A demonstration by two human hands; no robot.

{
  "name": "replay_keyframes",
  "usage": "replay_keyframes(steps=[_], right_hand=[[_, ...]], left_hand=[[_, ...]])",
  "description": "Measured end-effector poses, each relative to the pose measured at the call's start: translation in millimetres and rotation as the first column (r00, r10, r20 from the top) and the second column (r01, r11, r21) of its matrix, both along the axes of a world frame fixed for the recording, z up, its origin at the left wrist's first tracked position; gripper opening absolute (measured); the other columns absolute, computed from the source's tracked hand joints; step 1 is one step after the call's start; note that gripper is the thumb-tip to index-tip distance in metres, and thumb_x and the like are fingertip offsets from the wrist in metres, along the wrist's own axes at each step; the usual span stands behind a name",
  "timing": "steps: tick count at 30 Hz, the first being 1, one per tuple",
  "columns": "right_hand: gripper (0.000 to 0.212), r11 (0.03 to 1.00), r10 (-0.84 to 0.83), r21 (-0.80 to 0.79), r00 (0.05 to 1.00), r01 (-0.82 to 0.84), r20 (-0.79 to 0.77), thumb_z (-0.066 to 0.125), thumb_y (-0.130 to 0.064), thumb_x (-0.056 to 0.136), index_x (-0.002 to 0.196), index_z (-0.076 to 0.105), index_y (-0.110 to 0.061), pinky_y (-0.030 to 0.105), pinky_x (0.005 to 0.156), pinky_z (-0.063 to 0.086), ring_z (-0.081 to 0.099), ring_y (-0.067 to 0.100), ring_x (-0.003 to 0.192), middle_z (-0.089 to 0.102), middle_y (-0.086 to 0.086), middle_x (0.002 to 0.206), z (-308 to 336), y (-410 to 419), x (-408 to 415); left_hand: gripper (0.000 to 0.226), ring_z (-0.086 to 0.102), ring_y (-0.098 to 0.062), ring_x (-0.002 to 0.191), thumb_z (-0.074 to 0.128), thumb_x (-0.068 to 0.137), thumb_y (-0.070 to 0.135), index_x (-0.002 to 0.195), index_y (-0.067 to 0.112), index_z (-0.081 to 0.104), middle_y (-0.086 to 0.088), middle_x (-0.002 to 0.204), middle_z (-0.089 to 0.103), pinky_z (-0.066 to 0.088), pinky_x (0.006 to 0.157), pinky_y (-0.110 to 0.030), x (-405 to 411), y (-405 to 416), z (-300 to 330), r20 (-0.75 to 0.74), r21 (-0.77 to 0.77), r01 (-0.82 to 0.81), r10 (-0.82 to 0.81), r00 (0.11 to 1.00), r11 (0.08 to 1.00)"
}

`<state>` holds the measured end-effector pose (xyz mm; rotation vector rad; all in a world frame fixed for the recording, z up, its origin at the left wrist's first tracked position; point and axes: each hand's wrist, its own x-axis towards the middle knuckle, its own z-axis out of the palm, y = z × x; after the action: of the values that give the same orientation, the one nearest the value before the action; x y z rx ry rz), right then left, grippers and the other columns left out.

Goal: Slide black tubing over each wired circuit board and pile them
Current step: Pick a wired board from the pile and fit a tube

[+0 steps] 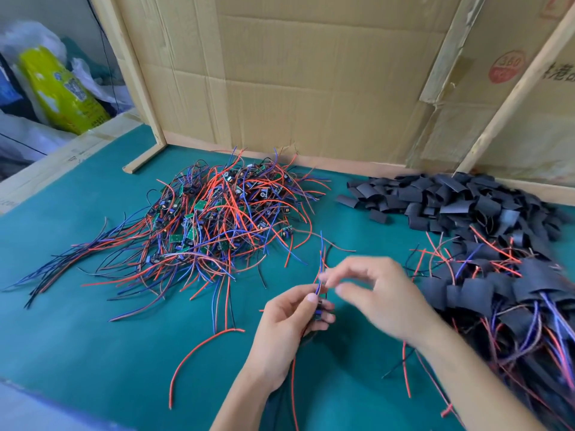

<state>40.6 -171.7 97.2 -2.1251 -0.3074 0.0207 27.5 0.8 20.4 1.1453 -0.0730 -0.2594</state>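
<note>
My left hand grips a small wired circuit board above the green mat, its red and blue wires sticking up and trailing down. Just to the right, my right hand is blurred, with fingertips pinching the upward wires. A tangled heap of bare wired boards lies at the back centre. Loose black tubing pieces are heaped at the back right. A pile of boards covered in tubing lies at the right.
The green mat covers the table. Cardboard walls with wooden battens close the back. A yellow bag and plastic bags sit beyond the left edge. Loose red wires lie near the front.
</note>
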Motion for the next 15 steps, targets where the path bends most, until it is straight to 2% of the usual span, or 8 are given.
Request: replay_keyframes(steps=[2,4,5,7,8,9,11,15], right_hand=[[0.019,0.983,-0.178,-0.018,0.982,0.180,0.069,0.068,-0.012,0.081,0.080,0.077,-0.029,0.024,0.090,0.053,0.073,0.002,0.092,0.079,-0.016,0.089,7.2,-15.9,26.2],[0.022,0.911,-0.347,-0.178,0.925,0.371,0.153,0.068,-0.011,0.085,0.087,0.075,-0.032,0.023,0.086,0.050,0.069,0.005,0.095,0.075,-0.019,0.091,11.1,-32.6,61.3],[0.023,0.865,-0.403,-0.259,0.903,0.429,0.149,0.067,-0.013,0.089,0.100,0.073,-0.033,0.027,0.089,0.049,0.067,0.012,0.106,0.074,-0.018,0.102,11.2,-39.9,79.3],[0.035,0.781,-0.476,-0.415,0.875,0.467,0.089,0.065,-0.022,0.096,0.131,0.060,-0.023,0.040,0.098,0.048,0.056,0.029,0.127,0.065,0.000,0.132,5.1,-49.6,111.1],[0.041,0.743,-0.494,-0.491,0.867,0.455,0.057,0.063,-0.027,0.099,0.138,0.053,-0.018,0.044,0.100,0.047,0.051,0.034,0.132,0.060,0.006,0.140,-1.0,-51.6,121.2],[0.044,0.695,-0.506,-0.567,0.861,0.442,0.051,0.062,-0.033,0.101,0.139,0.050,-0.015,0.047,0.099,0.047,0.049,0.037,0.133,0.059,0.009,0.140,-7.6,-51.8,127.8],[0.040,0.609,-0.505,-0.649,0.854,0.455,0.125,0.061,-0.039,0.102,0.132,0.055,-0.013,0.047,0.094,0.049,0.050,0.038,0.128,0.064,0.010,0.132,-18.6,-50.3,132.8],[0.022,0.573,-0.494,-0.636,0.837,0.517,0.235,0.066,-0.028,0.101,0.115,0.066,-0.012,0.042,0.080,0.053,0.062,0.039,0.111,0.068,0.015,0.118,-19.0,-50.9,135.3]], left_hand=[[0.020,0.068,-0.020,0.082,0.055,0.104,0.008,0.113,0.003,0.072,-0.015,0.095,0.073,0.055,0.074,-0.023,0.6,-0.2,-1.9,-0.004,0.022,-0.007,0.007,1.000,1.000],[0.022,0.068,-0.021,0.082,0.053,0.104,0.006,0.110,0.004,0.074,-0.016,0.095,0.073,0.056,0.074,-0.024,1.0,-1.0,-1.8,-0.018,0.004,-0.009,0.009,1.000,1.000],[0.024,0.068,-0.021,0.082,0.052,0.104,0.005,0.108,0.006,0.076,-0.016,0.095,0.072,0.056,0.074,-0.024,0.8,-1.3,-1.1,-0.022,-0.003,-0.009,0.009,1.000,1.000],[0.025,0.068,-0.021,0.082,0.052,0.105,0.004,0.105,0.008,0.077,-0.017,0.094,0.072,0.056,0.073,-0.025,0.2,-1.0,0.4,-0.021,-0.003,-0.006,0.006,1.000,1.000],[0.024,0.068,-0.022,0.082,0.053,0.104,0.005,0.104,0.008,0.077,-0.017,0.094,0.072,0.055,0.073,-0.025,-0.5,-0.8,1.3,-0.016,0.000,-0.003,0.003,1.000,1.000],[0.023,0.068,-0.022,0.082,0.054,0.103,0.007,0.103,0.007,0.077,-0.017,0.094,0.073,0.055,0.073,-0.025,-0.6,-0.6,1.8,-0.009,0.004,-0.002,0.002,1.000,1.000],[0.021,0.068,-0.022,0.080,0.055,0.099,0.009,0.101,0.005,0.076,-0.017,0.093,0.073,0.055,0.072,-0.025,-1.0,-0.7,2.2,-0.002,0.009,-0.010,0.010,1.000,1.000],[0.030,0.068,-0.022,0.078,0.049,0.104,-0.001,0.093,0.006,0.076,-0.018,0.092,0.073,0.055,0.070,-0.025,-0.8,-1.9,2.8,-0.001,0.045,-0.023,0.023,1.000,0.999]])
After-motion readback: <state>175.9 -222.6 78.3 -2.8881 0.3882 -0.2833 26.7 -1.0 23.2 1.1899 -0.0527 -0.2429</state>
